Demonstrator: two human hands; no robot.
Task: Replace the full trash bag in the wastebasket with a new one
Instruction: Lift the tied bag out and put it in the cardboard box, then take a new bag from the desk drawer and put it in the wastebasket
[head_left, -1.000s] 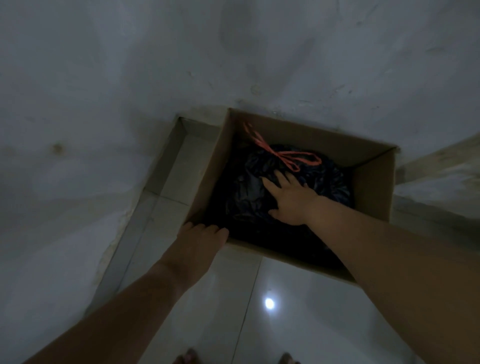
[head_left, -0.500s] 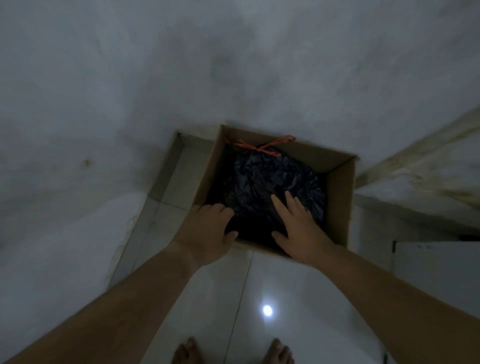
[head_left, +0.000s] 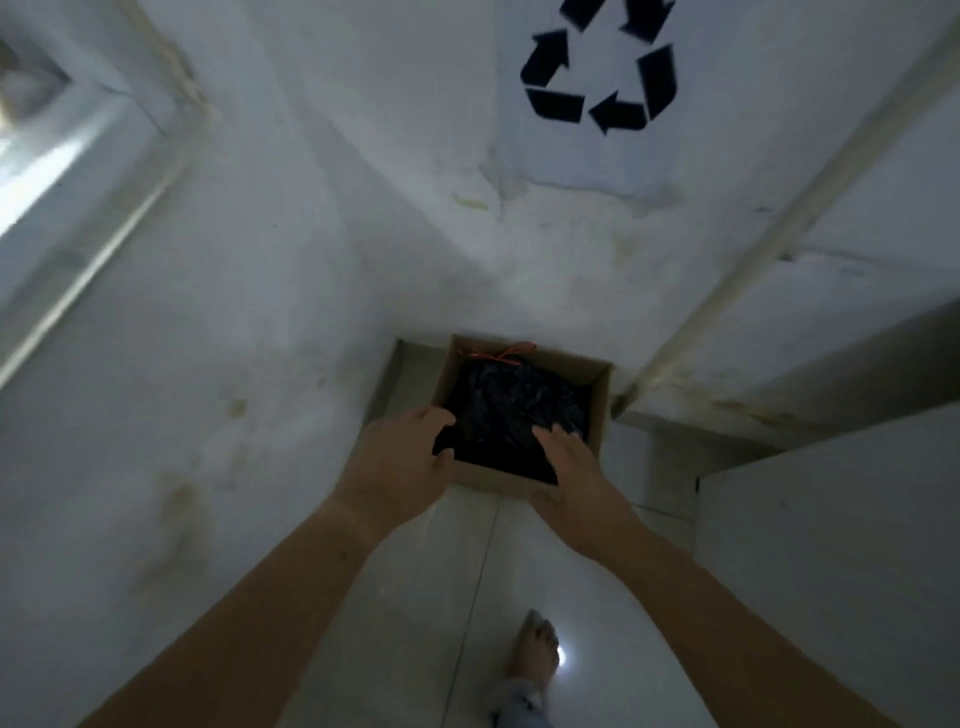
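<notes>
Trash bag (head_left: 514, 415) in box (head_left: 600, 410), box on floor (head_left: 597, 571) against wall (head_left: 311, 260), recycling sign (head_left: 657, 78) above
</notes>
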